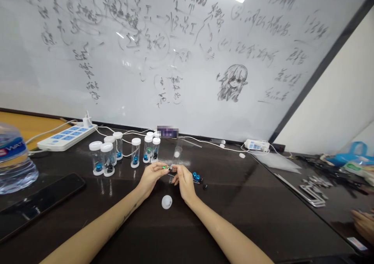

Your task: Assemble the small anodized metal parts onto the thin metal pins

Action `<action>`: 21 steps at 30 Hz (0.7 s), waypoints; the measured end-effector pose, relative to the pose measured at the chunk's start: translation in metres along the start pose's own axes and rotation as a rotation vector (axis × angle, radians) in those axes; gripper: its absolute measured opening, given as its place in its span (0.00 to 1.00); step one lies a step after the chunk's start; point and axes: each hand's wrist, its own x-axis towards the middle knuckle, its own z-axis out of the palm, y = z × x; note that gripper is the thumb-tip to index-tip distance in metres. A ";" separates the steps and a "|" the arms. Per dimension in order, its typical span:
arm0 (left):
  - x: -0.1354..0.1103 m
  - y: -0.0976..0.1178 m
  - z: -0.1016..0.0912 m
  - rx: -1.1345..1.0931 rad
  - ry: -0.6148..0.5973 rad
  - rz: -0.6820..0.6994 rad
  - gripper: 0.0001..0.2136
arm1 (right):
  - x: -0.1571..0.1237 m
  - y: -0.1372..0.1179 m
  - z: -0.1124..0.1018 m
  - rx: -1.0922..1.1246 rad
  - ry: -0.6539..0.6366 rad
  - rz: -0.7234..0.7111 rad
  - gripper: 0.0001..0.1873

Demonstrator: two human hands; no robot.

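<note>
My left hand and my right hand meet over the dark table, fingers pinched together on a small green part held between them. Just behind the hands stands an open clear vial without its cap. A white round cap lies on the table below my hands. A few small blue parts and a black one lie right of my right hand. Several capped clear vials with blue or black parts inside stand to the left.
A white power strip with cables lies at the back left, another at the back right. A water bottle and a black phone sit at the left. Metal hex keys lie at the right; another person's hand shows at the right edge.
</note>
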 end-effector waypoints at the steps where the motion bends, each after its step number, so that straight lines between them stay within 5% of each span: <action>1: 0.000 0.000 0.000 0.000 0.004 0.000 0.11 | 0.000 0.000 0.000 -0.003 0.003 -0.001 0.23; 21: 0.001 0.001 0.001 0.016 0.024 0.019 0.11 | 0.000 0.000 -0.001 0.005 0.016 -0.016 0.24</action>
